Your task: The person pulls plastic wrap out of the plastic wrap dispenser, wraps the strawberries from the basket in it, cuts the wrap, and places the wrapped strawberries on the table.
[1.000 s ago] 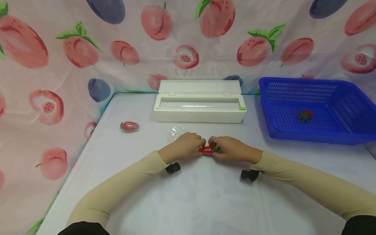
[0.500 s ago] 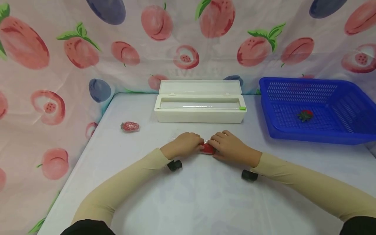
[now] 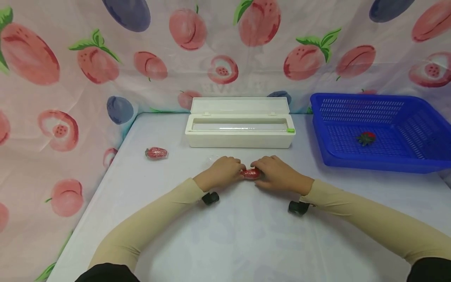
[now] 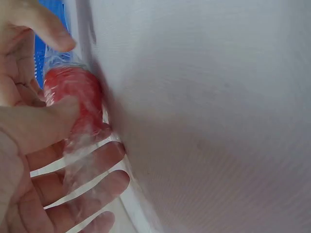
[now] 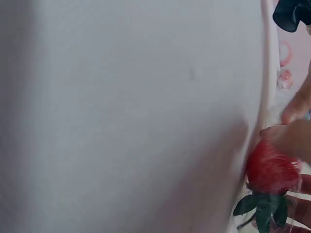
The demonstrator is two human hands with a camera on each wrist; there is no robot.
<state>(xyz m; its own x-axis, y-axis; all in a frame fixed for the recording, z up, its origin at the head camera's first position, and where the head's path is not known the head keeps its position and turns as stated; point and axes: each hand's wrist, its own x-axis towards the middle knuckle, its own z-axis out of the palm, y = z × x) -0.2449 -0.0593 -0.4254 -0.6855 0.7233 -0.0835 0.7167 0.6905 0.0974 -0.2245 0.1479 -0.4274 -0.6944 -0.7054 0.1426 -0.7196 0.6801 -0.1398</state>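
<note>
A red strawberry (image 3: 251, 174) in clear cling film lies between my two hands over the white table. My left hand (image 3: 225, 171) pinches its left end, with the thumb on the red side in the left wrist view. Loose cling film (image 4: 80, 170) trails from that end over the spread fingers. My right hand (image 3: 278, 174) holds the leafy end between thumb and fingers. In the right wrist view the green leaves (image 5: 265, 211) show under the film, below the thumb. The fingers hide part of the fruit in the head view.
A film-wrapped strawberry (image 3: 156, 153) lies on the table at the left. Behind the hands stands a white cling film box (image 3: 239, 140), lid up, with a green slider (image 3: 290, 130). At the right, a blue basket (image 3: 373, 164) contains one unwrapped strawberry (image 3: 366, 138).
The strawberry has turned between the hands, and its leaves are now hidden in the head view. Film that was spread behind the left hand has mostly gathered in. My right hand's fingers have shifted over the fruit.
</note>
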